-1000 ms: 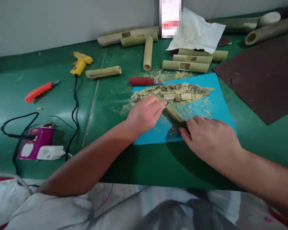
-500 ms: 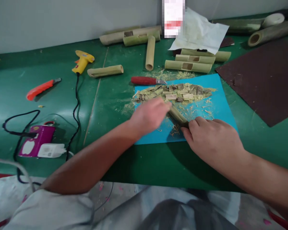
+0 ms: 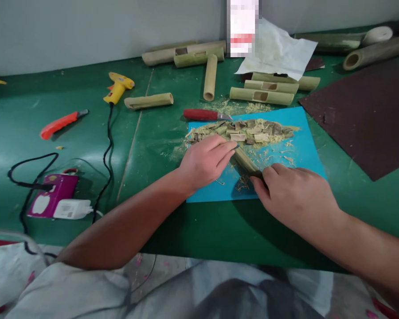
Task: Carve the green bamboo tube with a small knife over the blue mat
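My right hand (image 3: pixel 295 188) is closed around one end of a bamboo tube (image 3: pixel 246 160), which slants up and left over a blue sheet (image 3: pixel 299 155). At the tube's far end, my left hand (image 3: pixel 208 160) is closed with its fingers together. A small dark piece (image 3: pixel 236 145) shows at its fingertips; its kind is hard to make out. Just beyond the hands, bamboo chips (image 3: pixel 237 138) and pale shavings (image 3: pixel 264 126) lie in a band across the sheet. A red-handled knife (image 3: pixel 201 115) rests at the sheet's far left edge.
Notched bamboo tubes (image 3: pixel 277 96) lie behind the sheet, and more bamboo (image 3: pixel 210 77) sits near the wall. To the left are a yellow glue gun (image 3: pixel 119 87), an orange cutter (image 3: pixel 60 125) and a purple power strip (image 3: pixel 49 195). A dark brown sheet (image 3: pixel 365 119) covers the right side.
My left hand's fingers have shifted slightly at the tube's far end, and the dark piece now shows there. My right hand keeps its grip. The whole view has shifted slightly.
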Motion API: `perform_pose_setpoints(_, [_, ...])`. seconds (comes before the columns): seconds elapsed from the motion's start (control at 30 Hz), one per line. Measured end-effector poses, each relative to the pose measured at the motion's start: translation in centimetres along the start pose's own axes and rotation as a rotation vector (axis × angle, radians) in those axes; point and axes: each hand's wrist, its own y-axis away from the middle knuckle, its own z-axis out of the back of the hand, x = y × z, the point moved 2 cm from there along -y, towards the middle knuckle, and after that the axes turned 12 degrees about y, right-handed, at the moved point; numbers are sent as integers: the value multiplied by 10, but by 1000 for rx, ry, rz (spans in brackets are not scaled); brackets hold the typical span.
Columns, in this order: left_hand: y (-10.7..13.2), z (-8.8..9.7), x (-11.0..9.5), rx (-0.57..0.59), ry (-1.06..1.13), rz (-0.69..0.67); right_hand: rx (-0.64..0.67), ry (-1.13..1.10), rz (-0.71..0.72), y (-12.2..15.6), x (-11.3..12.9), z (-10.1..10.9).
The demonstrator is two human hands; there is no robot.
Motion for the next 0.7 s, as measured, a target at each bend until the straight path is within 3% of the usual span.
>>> perform_pose_setpoints(0.23, [0, -2, 8, 7, -15, 14, 54, -31, -1, 1, -3, 2])
perform_pose_setpoints(0.37, [-1, -7, -4, 15, -5, 43, 81, -28, 8, 2, -3, 1])
perform_pose_setpoints(0.53, [-1, -17, -23, 201, 98, 37, 115, -29, 15, 1, -1, -1])
perform_pose_setpoints(0.7, [0, -13, -16, 90, 22, 48, 157, -34, 7, -1, -1, 0])
